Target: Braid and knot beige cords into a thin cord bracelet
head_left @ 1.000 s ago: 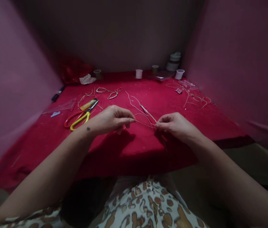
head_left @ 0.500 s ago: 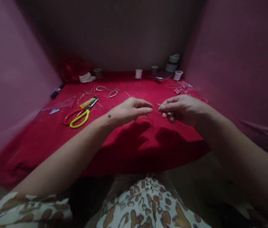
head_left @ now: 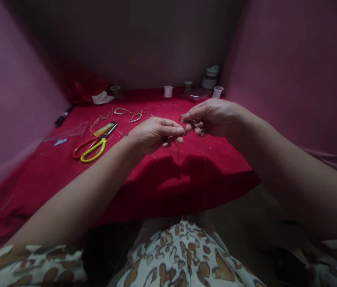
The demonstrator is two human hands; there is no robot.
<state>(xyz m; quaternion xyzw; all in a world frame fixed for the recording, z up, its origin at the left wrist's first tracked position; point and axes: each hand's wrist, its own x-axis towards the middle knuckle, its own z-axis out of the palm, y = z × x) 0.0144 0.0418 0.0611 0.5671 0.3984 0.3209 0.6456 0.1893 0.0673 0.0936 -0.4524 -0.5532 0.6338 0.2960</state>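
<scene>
Thin cord runs between my two hands above the red cloth. My left hand pinches it between thumb and forefinger, the other fingers curled below. Just to the right and slightly higher, my right hand is closed on the cord as well, and a pale strand shows at its curled fingers. The fingertips of both hands almost meet. Whether beads are on the cord is too small to tell. Left of my left hand lie scissors with one red and one yellow handle, across a yellow packet.
Two cord bracelets lie behind the scissors near loose cord. Small cups, among them a white cup, and a lidded jar stand at the back. Crumpled tissue and a plastic bag are on the left.
My right hand has moved up and left, and my left hand's fingers have gone from stretched out to a pinch on the cord. The whole view has shifted slightly.
</scene>
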